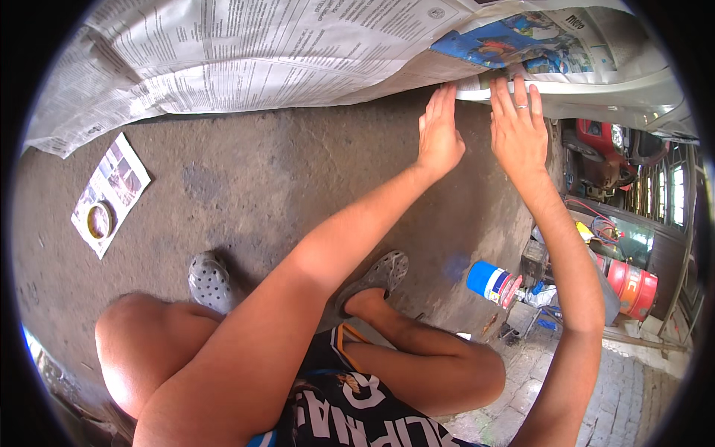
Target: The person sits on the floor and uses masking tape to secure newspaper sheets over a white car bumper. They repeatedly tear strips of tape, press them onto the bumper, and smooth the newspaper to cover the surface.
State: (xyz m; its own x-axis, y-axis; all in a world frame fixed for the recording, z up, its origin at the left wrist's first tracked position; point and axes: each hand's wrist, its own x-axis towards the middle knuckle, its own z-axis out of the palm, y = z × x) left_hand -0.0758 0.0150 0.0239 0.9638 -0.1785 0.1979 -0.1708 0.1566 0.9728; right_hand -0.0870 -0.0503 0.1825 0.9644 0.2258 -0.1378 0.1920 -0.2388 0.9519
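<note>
Newspaper sheets (261, 52) cover the lower side of what looks like a car body, whose pale panel (652, 93) shows at the right. My left hand (441, 134) reaches up to the lower edge of the paper, fingers stretched out close together. Flat against the panel's lower edge lies my right hand (520, 127), fingers spread, a ring on one of them. A white strip (473, 94) runs along the edge between both hands; I cannot tell if it is tape or bare panel. Beside my right fingertips is a colour-printed newspaper page (514, 45).
On the concrete floor (246, 171) at left, a roll of tape (100, 221) rests on a loose printed sheet (123, 171). Rightward stand a blue-and-white can (485, 280), a red drum (631, 289) and a red vehicle (599, 145). My clog-covered feet (212, 281) are below.
</note>
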